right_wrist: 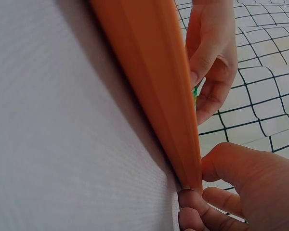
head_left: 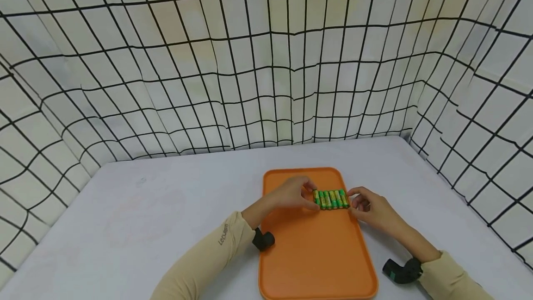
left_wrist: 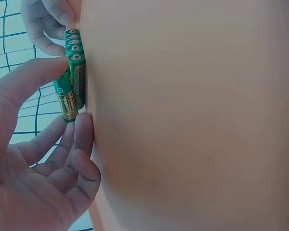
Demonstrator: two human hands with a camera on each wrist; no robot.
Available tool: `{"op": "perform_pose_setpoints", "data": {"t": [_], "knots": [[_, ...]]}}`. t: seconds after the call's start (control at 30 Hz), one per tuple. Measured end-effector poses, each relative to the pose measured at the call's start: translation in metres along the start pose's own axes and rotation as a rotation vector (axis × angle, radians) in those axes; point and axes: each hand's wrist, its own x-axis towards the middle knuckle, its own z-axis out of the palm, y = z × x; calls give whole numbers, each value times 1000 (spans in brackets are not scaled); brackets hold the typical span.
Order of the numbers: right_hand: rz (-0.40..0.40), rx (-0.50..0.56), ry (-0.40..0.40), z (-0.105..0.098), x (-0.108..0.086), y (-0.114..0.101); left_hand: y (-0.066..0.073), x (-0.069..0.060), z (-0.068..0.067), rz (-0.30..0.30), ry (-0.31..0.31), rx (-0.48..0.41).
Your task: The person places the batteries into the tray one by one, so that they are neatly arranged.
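Note:
Several green-and-gold batteries [head_left: 331, 199] lie side by side in a row across the orange tray [head_left: 314, 253]. At the row's left end, my left hand [head_left: 294, 192] pinches a battery [left_wrist: 66, 100] between thumb and fingers. That battery sits slightly tilted against its neighbour [left_wrist: 77, 79] in the left wrist view. Beside the row's right end, at the tray's right rim [right_wrist: 187, 115], is my right hand [head_left: 374, 209]. Its thumb and fingers are bent close to the rim in the right wrist view; whether they grip the end battery or the rim is hidden.
The tray lies on a white-covered table [head_left: 166, 207]. White walls with a black grid [head_left: 250, 82] enclose the back and sides. Black wrist cameras hang under both forearms, the left camera [head_left: 263, 240] over the tray's left edge and the right camera [head_left: 401, 272] right of the tray.

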Motion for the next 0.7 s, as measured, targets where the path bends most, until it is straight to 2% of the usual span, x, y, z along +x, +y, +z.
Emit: {"op": "perform_pose_setpoints", "data": {"t": [0.23, 0.43, 0.7], "knots": [[4, 6, -6, 3, -1, -1, -2, -2, 2, 5, -22, 50], [-6, 3, -2, 1, -1, -1, -2, 1, 3, 20, -9, 90], [-18, -3, 1, -1, 0, 2, -1, 5, 6, 21, -16, 88]]}}
